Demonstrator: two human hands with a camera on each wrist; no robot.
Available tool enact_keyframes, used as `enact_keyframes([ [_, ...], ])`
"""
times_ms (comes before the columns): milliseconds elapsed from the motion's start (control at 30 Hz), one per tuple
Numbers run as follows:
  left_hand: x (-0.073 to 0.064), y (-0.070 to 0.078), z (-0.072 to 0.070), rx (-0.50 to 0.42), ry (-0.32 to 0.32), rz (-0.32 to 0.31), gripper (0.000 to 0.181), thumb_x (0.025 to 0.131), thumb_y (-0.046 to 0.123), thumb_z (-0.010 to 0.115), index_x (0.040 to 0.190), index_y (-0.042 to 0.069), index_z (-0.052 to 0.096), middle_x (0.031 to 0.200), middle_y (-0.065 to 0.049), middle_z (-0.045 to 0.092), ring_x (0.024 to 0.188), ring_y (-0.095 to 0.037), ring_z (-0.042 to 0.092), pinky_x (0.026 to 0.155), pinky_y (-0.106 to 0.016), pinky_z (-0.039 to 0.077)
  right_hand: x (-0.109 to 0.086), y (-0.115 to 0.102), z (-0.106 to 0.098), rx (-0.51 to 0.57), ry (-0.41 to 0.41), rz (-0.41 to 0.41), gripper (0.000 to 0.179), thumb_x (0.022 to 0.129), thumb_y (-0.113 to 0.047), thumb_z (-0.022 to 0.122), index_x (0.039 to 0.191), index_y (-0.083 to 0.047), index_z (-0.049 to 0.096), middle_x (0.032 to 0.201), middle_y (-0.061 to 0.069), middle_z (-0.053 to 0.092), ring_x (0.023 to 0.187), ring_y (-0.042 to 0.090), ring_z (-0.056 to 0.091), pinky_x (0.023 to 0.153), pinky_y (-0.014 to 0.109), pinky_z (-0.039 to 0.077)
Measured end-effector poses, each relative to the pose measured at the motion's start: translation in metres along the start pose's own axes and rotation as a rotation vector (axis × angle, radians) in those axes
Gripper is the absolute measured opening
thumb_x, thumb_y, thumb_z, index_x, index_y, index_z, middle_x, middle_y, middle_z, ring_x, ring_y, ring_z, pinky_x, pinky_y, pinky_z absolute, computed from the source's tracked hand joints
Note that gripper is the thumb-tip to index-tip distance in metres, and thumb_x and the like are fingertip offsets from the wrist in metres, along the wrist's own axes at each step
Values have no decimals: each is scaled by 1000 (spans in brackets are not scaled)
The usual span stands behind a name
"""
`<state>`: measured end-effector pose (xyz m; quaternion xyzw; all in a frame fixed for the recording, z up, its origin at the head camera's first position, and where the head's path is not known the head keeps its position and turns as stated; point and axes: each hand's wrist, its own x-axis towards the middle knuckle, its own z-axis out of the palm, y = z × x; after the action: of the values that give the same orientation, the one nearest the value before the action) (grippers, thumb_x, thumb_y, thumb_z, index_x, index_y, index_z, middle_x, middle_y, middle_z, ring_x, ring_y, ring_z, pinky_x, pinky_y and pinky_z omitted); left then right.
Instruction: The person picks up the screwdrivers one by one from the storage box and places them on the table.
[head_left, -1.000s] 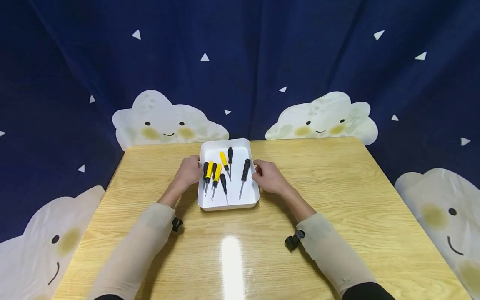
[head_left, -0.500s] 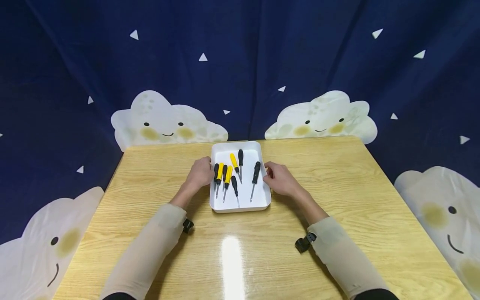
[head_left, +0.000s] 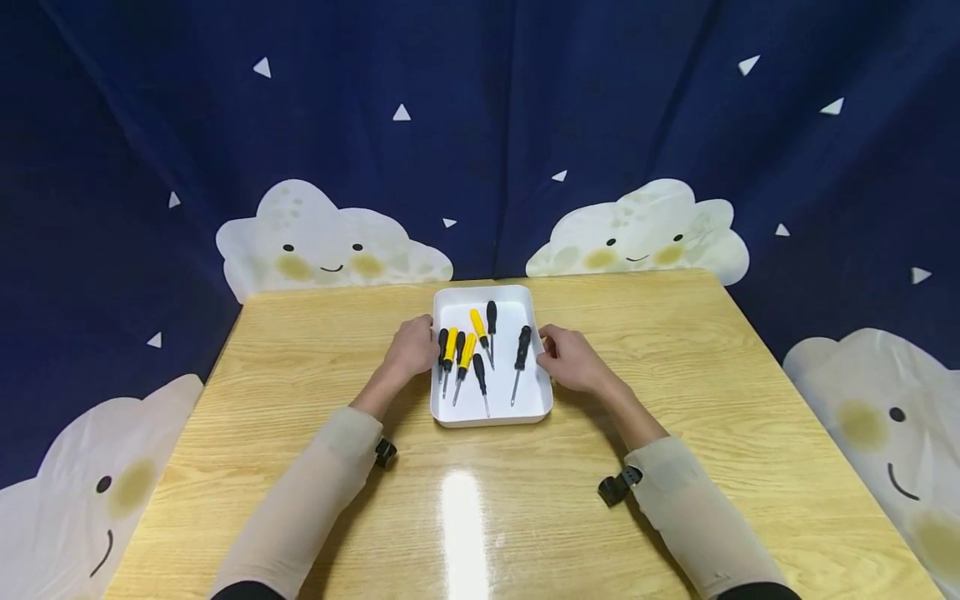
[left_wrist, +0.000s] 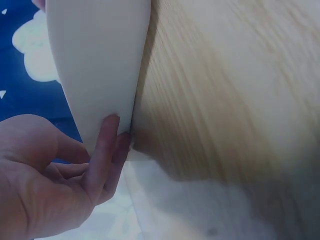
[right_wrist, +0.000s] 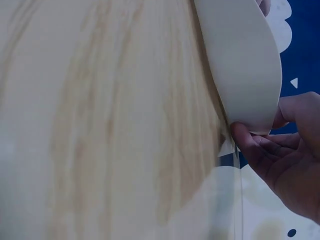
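A shallow white tray (head_left: 491, 422) stands on the table near its far edge, with several screwdrivers lying in it. Three have yellow handles, such as the yellow screwdriver (head_left: 478, 322) at the back; the others are black, among them a long black screwdriver (head_left: 522, 348) at the right. My left hand (head_left: 412, 346) holds the tray's left side, its fingertips on the outer wall (left_wrist: 100, 60). On the opposite side my right hand (head_left: 572, 358) grips the tray, fingers and thumb at the outer wall (right_wrist: 242, 55). The tray's base looks close against the wood.
The wooden table (head_left: 300, 358) reaches back to a dark blue curtain (head_left: 480, 125) printed with white clouds and triangles. A bright light reflection (head_left: 463, 533) lies on the tabletop in front of the tray. Small black cameras (head_left: 615, 490) sit at both wrists.
Both hands have moved the tray to the right and slightly nearer, quickly at first and then less. The screwdrivers have travelled with it, keeping their arrangement.
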<state>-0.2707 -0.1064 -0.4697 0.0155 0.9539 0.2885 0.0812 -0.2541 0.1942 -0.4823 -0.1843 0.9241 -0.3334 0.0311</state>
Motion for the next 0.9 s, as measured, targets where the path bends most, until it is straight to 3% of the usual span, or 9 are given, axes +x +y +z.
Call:
enact_keyframes([
  [367, -2, 3, 1, 8, 7, -3, 41, 110, 10, 48, 146, -9, 53, 131, -24, 66, 101, -31, 64, 84, -39, 56, -1, 4, 2, -19, -16, 0, 42, 95, -7, 62, 133, 11, 61, 89, 9, 64, 79, 21, 59, 75, 38, 52],
  [900, 0, -2, 10, -9, 26, -11, 45, 111, 14, 47, 150, -8, 47, 131, -23, 65, 101, -30, 64, 89, -41, 57, -2, 0, -2, -50, -64, -13, 40, 97, -5, 57, 134, 10, 59, 88, 8, 64, 79, 22, 59, 74, 38, 52],
])
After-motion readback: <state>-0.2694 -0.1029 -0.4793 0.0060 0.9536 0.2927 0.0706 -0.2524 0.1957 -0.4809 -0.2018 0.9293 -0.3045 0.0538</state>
